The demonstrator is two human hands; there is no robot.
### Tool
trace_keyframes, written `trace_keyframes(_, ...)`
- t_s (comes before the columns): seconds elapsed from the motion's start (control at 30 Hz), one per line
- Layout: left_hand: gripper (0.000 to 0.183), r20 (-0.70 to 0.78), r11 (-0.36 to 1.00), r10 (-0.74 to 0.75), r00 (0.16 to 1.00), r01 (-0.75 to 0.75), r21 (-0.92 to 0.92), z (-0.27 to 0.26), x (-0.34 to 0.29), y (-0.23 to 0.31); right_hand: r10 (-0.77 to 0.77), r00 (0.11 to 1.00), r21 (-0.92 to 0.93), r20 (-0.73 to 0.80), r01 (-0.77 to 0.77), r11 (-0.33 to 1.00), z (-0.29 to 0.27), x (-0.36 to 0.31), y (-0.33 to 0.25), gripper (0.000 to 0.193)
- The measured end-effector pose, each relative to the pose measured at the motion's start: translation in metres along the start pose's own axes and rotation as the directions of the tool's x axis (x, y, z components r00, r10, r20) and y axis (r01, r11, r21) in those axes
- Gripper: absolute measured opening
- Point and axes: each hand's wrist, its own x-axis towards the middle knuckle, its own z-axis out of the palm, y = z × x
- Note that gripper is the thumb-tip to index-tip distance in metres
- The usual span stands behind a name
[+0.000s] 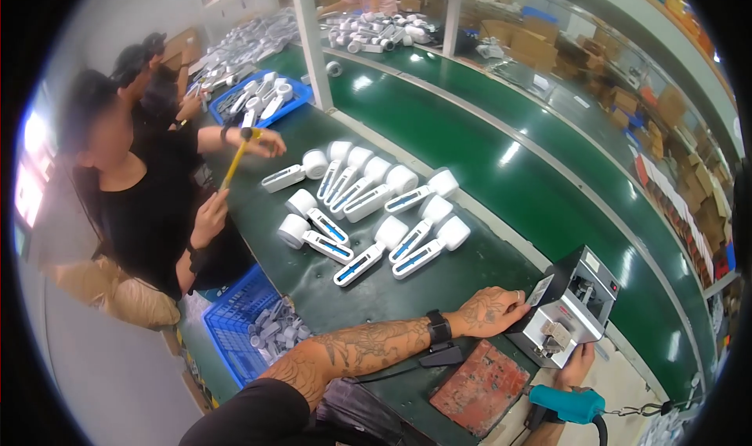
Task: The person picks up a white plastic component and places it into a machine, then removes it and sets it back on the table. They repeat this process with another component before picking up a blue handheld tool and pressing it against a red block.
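Both of my hands are on a silver-and-black screw feeder [560, 313] at the right end of the green bench. My left hand [493, 311], at the end of a tattooed forearm with a black watch, grips its left side with fingers curled in. At the lower right side my right hand [576, 366] holds the feeder's edge, partly hidden by the machine. A teal electric screwdriver [568, 404] hangs on a metal chain in front of my right wrist. Beside the feeder lies a worn red block [479, 387].
Several white devices with round heads [360, 263] lie on the bench [313, 277]. A co-worker [141, 187] on the left holds a yellow-handled hammer [235, 164]. Blue baskets [227, 328] hold grey parts. The green conveyor [486, 164] runs behind, past a white post [312, 46].
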Motion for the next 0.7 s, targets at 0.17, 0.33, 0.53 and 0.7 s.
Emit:
trace_keyframes(0.17,0.027,-0.080,0.998,0.066,0.995,-0.064,0.028,0.005,0.001,-0.009,0.039,0.999,0.034,0.014,-0.040,0.999,0.000,0.001,0.004,0.028)
trace_keyframes(0.33,0.027,-0.112,0.995,0.091,0.990,-0.087,0.039,0.007,0.001,-0.012,0.029,0.999,0.052,0.021,-0.030,0.998,0.004,0.001,0.002,0.027)
trace_keyframes(0.53,0.028,-0.071,0.999,0.035,0.997,-0.033,0.031,0.007,0.002,-0.008,0.035,0.999,0.094,0.033,-0.038,0.995,-0.003,0.005,0.012,0.028)
trace_keyframes(0.7,0.029,-0.102,0.997,0.076,0.992,-0.073,0.035,0.009,0.000,-0.014,0.011,0.999,0.119,0.031,-0.015,0.993,-0.001,0.008,0.016,0.029)
